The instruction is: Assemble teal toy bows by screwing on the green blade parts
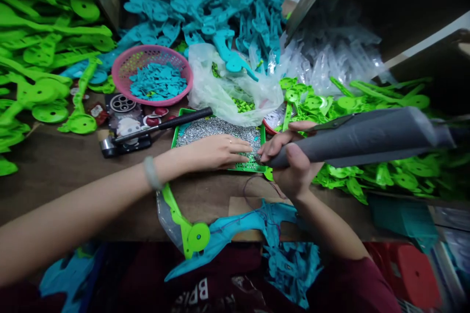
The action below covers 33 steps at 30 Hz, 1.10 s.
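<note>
My left hand (220,150), palm down with fingers stretched out, rests over a green tray (175,132) of small silvery screws (220,127). Whether a screw is between its fingertips is too small to see. My right hand (293,164) is wrapped round a grey power screwdriver (367,137), its narrow tip pointing left, close to my left fingertips. Below, at the table's front edge, lies a blue toy-gun-shaped plastic part (235,227). A green plastic piece with a round disc (199,237) is set against its left end.
A hammer (157,129) lies left of the tray, beside a phone (127,120). Behind stand a pink basket (152,50) of blue pieces and a clear bag (209,88) of green bits. Green parts (40,58) pile up left, more green parts (345,102) right, blue parts (205,0) behind.
</note>
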Available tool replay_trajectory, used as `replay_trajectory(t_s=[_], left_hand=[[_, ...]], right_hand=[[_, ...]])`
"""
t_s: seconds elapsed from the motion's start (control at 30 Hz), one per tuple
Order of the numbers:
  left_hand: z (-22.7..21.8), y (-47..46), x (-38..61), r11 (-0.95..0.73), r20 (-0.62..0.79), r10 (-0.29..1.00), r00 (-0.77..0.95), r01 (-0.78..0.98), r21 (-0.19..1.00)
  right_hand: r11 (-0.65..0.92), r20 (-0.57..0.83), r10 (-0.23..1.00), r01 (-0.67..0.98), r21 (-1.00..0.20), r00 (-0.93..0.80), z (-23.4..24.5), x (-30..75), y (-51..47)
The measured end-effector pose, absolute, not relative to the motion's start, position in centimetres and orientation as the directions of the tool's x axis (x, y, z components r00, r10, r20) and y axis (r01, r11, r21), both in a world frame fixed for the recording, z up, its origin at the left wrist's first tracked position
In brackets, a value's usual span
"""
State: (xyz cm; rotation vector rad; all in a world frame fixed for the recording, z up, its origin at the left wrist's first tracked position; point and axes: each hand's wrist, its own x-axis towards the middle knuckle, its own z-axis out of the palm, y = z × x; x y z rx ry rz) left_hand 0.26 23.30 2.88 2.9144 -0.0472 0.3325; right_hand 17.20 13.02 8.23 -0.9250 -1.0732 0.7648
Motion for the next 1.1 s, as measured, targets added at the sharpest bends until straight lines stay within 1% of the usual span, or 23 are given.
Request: replay_trajectory(t_s=[0.03,0.1,0.17,0.23,0.3,0.33,0.37,0.43,0.5,0.53,0.57,0.63,0.73,0.87,0.93,1.03,1.1], left_hand=[[2.5,23.8,1.4,-0.966,0.209,-0.081,0.975,-0.128,0.224],[1.8,24.8,2.6,-0.948,0.152,-0.149,0.977,-0.185,0.259],[1.5,25.7,2.0,-0.946,0.094,-0.14,0.986,-0.161,0.282],[1.6,26.5,0.1,-0.954,0.07,-0.094,0.993,-0.11,0.279],[2.1,27.1,-1.9,-0.963,0.105,-0.053,0.993,-0.079,0.257],[2.3,27.2,-2.6,-0.963,0.139,-0.056,0.989,-0.091,0.254],[2.5,27.3,-2.9,-0.957,0.17,-0.088,0.981,-0.131,0.259],[2.7,27.1,-2.7,-0.924,0.203,-0.214,0.955,-0.266,0.275],[2.5,26.7,-1.8,-0.883,0.182,-0.344,0.921,-0.383,0.271],[2.3,26.5,-1.4,-0.878,0.16,-0.371,0.915,-0.402,0.259],[2.2,26.4,-1.1,-0.89,0.141,-0.367,0.92,-0.391,0.237],[1.9,26.1,-1.3,-0.938,0.106,-0.291,0.951,-0.305,0.163],[2.2,25.9,-3.3,-0.991,0.105,-0.126,0.987,-0.13,0.033],[3.3,27.5,-6.5,-0.998,0.063,-0.059,0.996,-0.059,0.001],[3.9,29.0,-8.0,-0.999,0.044,0.026,0.999,0.028,-0.046],[5.0,30.2,-9.9,-0.974,0.13,0.152,0.98,0.171,-0.151],[5.9,29.4,-10.0,-0.963,0.227,0.156,0.961,0.199,-0.181]], right_hand=[[0.43,0.389,0.872,-0.085,-0.899,0.296,8.4,17.3,12.9],[0.447,0.403,0.866,-0.097,-0.889,0.294,8.6,17.6,12.6],[0.451,0.403,0.86,-0.098,-0.887,0.314,8.8,18.2,12.2],[0.438,0.384,0.854,-0.087,-0.895,0.351,8.7,18.8,12.0],[0.422,0.364,0.848,-0.078,-0.903,0.385,8.6,19.2,12.0],[0.419,0.359,0.846,-0.076,-0.905,0.395,8.5,19.3,12.1],[0.421,0.36,0.843,-0.074,-0.904,0.4,8.5,19.4,12.2],[0.437,0.376,0.837,-0.071,-0.897,0.397,8.4,19.2,12.5],[0.458,0.4,0.836,-0.075,-0.886,0.375,8.3,18.9,12.8],[0.468,0.412,0.838,-0.08,-0.88,0.358,8.4,18.8,12.8],[0.473,0.421,0.841,-0.084,-0.877,0.34,8.4,18.7,12.7],[0.475,0.432,0.848,-0.079,-0.876,0.307,8.3,18.8,12.5],[0.479,0.442,0.848,-0.065,-0.875,0.291,8.0,19.0,12.2],[0.454,0.405,0.853,-0.084,-0.887,0.329,7.6,19.0,12.4],[0.433,0.384,0.861,-0.086,-0.897,0.335,7.6,18.8,12.5],[0.437,0.395,0.868,-0.085,-0.896,0.3,7.5,18.7,12.5],[0.437,0.398,0.874,-0.094,-0.894,0.28,7.3,18.7,12.4]])
